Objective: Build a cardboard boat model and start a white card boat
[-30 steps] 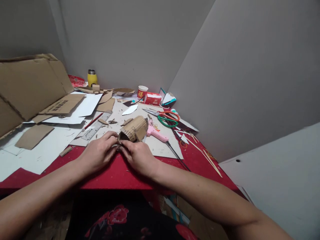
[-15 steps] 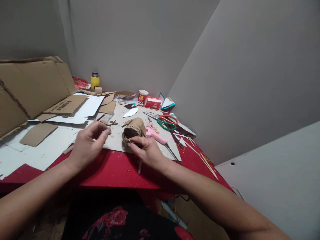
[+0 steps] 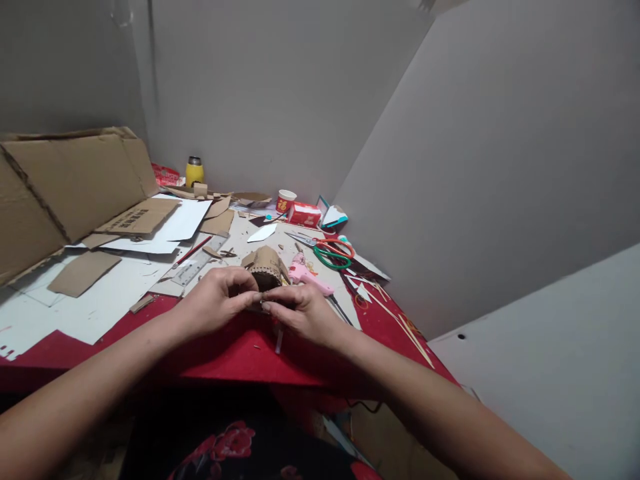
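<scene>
From the head view, the cardboard cylinder (image 3: pixel 271 258) sits at the front middle of the pale board (image 3: pixel 237 233), its dark, hollow mouth towards me. It is tan, with fine ridges around the rim and dark printed marks along its side. The thumb and forefinger of my left hand (image 3: pixel 220 300) and of my right hand (image 3: pixel 306 310) pinch its near lower rim, tips nearly meeting; my fingertips hide the exact edge.

Just right of it lies one smooth pink plastic glue gun (image 3: pixel 309 275), and past that one pair of metal scissors (image 3: pixel 334 253) with one orange loop and one green. To the left are one clear flat ruler (image 3: pixel 193 268) and one slim red pencil (image 3: pixel 193 252). Farther back I count one pointed white paper shape (image 3: pixel 262 233), one paper cup (image 3: pixel 286 201) and one yellow bottle (image 3: pixel 195 173). Red cloth-like covering (image 3: pixel 215 360) shows beneath my wrists.
</scene>
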The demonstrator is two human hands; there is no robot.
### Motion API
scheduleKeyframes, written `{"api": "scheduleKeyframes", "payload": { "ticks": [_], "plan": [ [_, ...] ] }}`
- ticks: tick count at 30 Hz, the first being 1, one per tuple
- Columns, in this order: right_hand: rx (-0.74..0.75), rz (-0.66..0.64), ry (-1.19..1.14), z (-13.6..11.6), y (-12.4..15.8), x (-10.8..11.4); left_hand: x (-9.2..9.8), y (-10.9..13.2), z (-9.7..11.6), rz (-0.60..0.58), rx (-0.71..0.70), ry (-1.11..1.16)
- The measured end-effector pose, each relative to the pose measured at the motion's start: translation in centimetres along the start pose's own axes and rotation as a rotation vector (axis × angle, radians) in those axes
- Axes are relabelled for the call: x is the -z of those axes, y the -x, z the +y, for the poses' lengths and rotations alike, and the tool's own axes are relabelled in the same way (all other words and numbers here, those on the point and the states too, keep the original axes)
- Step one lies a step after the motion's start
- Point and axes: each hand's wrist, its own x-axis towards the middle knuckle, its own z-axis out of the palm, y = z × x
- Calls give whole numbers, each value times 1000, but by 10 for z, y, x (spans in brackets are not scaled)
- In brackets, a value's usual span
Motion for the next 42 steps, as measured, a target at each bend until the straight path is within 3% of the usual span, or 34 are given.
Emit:
{"api": "scheduleKeyframes", "payload": {
  "ticks": [3,7,11,13,19,22,24,28,33,36,42],
  "plan": [
    [10,2,-4,3,0,-1,0,2,4,66,20,101],
    [-28,20,-83,5,1,2,13,11,5,351,131,215],
    [-140,73,-225,2,2,15,39,28,-6,638,254,-33],
    [-215,91,-328,-1,1,23,50,37,-13,679,291,-164],
    [-260,115,-592,-11,-9,35,62,50,-25,674,286,-480],
    [-252,103,-681,-12,-13,36,61,47,-27,676,211,-699],
    [-266,93,-718,-12,-15,36,59,43,-22,707,138,-728],
    [-267,78,-727,-15,-19,36,46,37,8,672,52,-402],
    [-173,28,-613,-28,-23,32,22,28,44,328,-67,-89],
    [-143,32,-577,-34,-22,30,16,20,47,206,-54,-15],
    [-121,45,-572,-32,-21,31,16,16,37,164,-64,97]
  ]
}}
